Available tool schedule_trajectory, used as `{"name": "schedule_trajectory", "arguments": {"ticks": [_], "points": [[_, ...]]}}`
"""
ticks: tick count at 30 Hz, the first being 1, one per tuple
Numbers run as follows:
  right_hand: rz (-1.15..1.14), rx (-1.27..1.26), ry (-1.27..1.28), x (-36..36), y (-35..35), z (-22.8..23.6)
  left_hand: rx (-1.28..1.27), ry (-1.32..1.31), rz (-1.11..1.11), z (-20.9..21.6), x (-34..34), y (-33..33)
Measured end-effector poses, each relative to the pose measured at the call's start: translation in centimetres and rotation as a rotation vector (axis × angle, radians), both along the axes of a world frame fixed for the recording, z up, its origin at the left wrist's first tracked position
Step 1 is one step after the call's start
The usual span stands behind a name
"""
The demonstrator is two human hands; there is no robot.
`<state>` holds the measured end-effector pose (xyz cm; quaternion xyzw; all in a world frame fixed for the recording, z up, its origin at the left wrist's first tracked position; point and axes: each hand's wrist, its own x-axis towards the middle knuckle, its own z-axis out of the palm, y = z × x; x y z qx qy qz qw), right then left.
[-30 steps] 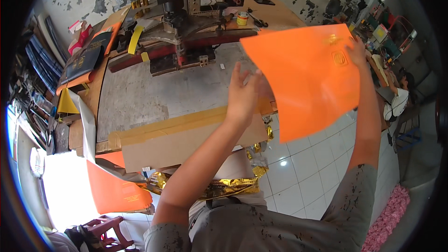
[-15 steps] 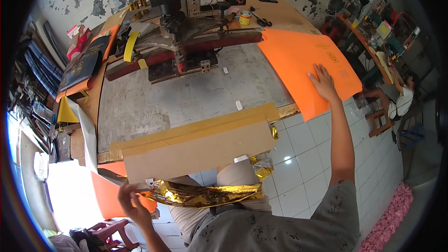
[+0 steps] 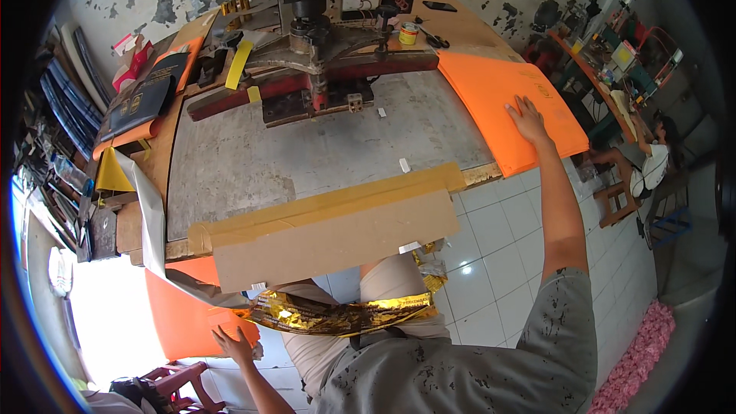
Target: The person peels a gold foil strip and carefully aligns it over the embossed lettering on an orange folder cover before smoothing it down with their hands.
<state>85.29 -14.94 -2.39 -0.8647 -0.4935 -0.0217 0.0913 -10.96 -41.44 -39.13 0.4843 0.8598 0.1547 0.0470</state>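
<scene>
My right hand [image 3: 529,121] lies flat, fingers spread, on a stack of orange sheets [image 3: 506,100] with small gold printing at the table's right side. Low on the left, my left hand [image 3: 234,343] has its fingers apart. It is in front of or touching more orange material [image 3: 172,310] hanging below the table edge; which one I cannot tell. A crumpled gold foil strip [image 3: 345,314] stretches across my lap, its left end meeting a long pale strip [image 3: 146,192]. Above the foil, a cardboard flap [image 3: 337,241] with tan tape juts from the table's front edge.
A heavy press [image 3: 314,69] with a red bar stands over the metal tabletop [image 3: 330,146]. Behind are a small tin [image 3: 409,33], scissors [image 3: 437,40] and a phone [image 3: 439,6]. Dark printed covers [image 3: 142,103] lie left. Another person [image 3: 652,161] sits far right.
My left hand has dropped away from the left end of the foil strip, and its fingers have spread. The right hand stays on the orange stack, whose sheets look more even. The view has shifted slightly.
</scene>
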Motion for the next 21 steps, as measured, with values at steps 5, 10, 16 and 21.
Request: {"name": "schedule_trajectory", "arguments": {"ticks": [5, 10, 16, 21], "points": [[0.175, -0.012, 0.033, -9.7, -1.1, 2.6, -0.25, -0.018, 0.088, -3.7, 0.5, -0.1], [0.186, -0.096, -0.072, -15.4, -4.7, 2.8, -0.33, 0.057, 0.172, -4.1, 2.1, 1.8], [0.289, -0.137, -0.09, -14.6, -3.2, 3.3, -0.199, 0.1, 0.202, -4.7, 0.6, 1.5], [0.337, -0.197, 0.073, -10.1, -1.3, 6.9, -0.294, 0.046, 0.173, -2.8, 2.6, 2.7]]}}
